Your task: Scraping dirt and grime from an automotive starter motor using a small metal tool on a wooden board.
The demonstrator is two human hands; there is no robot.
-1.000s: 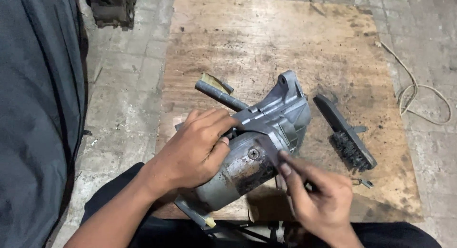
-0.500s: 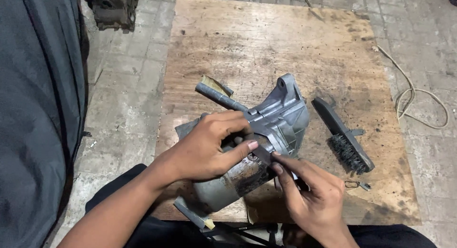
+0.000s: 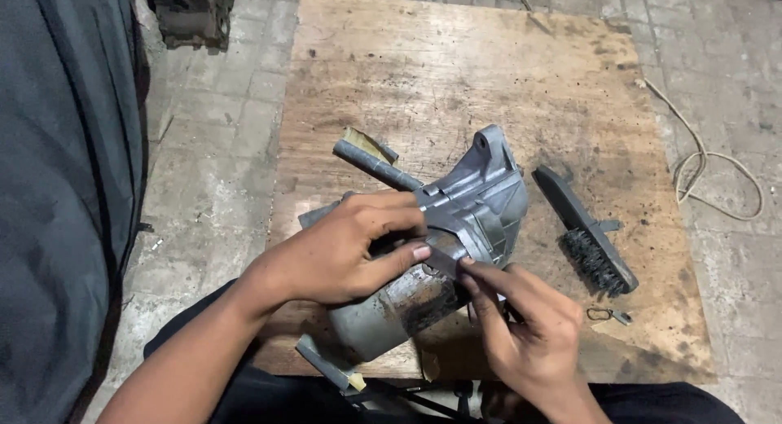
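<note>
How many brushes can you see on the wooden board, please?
1: a black wire brush lies on the wooden board, right of the starter motor; others may be hidden under the hands.

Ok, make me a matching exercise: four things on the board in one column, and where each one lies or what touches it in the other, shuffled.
Things:
1. wire brush
2. motor housing
3. grey rod
4. small metal clip

Places:
A. under both hands
B. right of the housing, lying diagonally
C. near the brush's bristle end
D. behind the left hand, pointing up-left

Pairs: 1-B, 2-A, 3-D, 4-C. The right hand pinches a small strip at the housing.
</note>
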